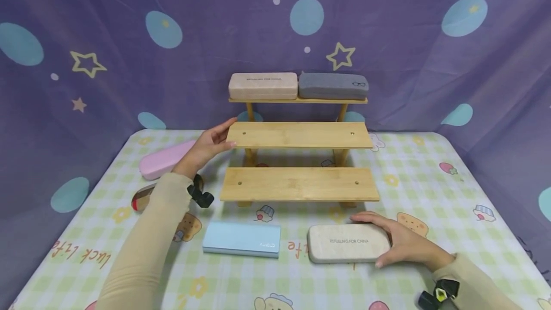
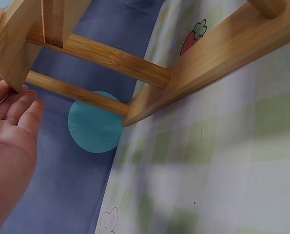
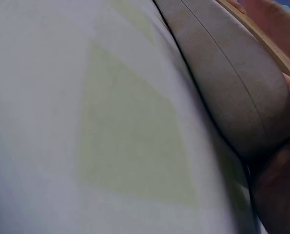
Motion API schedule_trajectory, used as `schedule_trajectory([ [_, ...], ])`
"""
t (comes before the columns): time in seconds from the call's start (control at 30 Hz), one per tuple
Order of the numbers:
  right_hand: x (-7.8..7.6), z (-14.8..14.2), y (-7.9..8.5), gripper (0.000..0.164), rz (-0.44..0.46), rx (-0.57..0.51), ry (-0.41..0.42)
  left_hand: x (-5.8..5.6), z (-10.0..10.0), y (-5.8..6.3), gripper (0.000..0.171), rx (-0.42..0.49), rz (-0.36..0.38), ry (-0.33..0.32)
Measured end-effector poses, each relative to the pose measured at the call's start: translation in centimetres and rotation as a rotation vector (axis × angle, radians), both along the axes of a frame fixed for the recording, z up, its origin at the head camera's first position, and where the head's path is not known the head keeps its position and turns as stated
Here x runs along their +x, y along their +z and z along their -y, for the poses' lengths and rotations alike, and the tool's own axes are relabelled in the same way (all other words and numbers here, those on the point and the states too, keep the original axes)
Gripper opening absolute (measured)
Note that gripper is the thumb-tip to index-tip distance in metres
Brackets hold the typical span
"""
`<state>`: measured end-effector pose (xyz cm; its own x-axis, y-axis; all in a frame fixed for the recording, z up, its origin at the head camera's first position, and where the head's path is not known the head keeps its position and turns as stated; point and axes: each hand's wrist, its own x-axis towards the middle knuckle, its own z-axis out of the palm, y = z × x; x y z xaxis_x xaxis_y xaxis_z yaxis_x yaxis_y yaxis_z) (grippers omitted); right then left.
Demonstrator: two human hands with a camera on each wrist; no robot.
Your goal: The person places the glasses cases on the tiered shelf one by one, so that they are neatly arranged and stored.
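Observation:
A three-tier wooden display stand (image 1: 299,135) stands mid-table. My left hand (image 1: 212,141) holds the left end of its middle board, thumb at the front corner and fingers at the back; in the left wrist view the fingertips (image 2: 28,109) meet the board's edge. A cream glasses case (image 1: 348,250), lettered "REFUELING FOR CHINA", lies on the table in front of the stand. Around its right end curves my right hand (image 1: 406,243), thumb at the near side and fingers at the far edge. The case's side (image 3: 232,73) fills the upper right of the right wrist view.
On the top tier sit another cream case (image 1: 263,86) and a grey-blue case (image 1: 333,86). A light blue case (image 1: 241,239) lies front left. Beyond my left forearm are a pink case (image 1: 161,160) and a brown patterned case (image 1: 142,197). A purple curtain (image 1: 206,37) hangs behind.

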<state>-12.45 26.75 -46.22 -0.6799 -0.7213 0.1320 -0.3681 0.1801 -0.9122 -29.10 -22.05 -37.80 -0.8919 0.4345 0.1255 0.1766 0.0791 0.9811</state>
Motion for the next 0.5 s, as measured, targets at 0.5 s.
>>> schedule_trajectory([
  [0.5,0.12,0.26,0.28,0.091,-0.092,0.158,-0.054,-0.08,0.10,-0.10,0.072,-0.013,-0.011,0.000],
])
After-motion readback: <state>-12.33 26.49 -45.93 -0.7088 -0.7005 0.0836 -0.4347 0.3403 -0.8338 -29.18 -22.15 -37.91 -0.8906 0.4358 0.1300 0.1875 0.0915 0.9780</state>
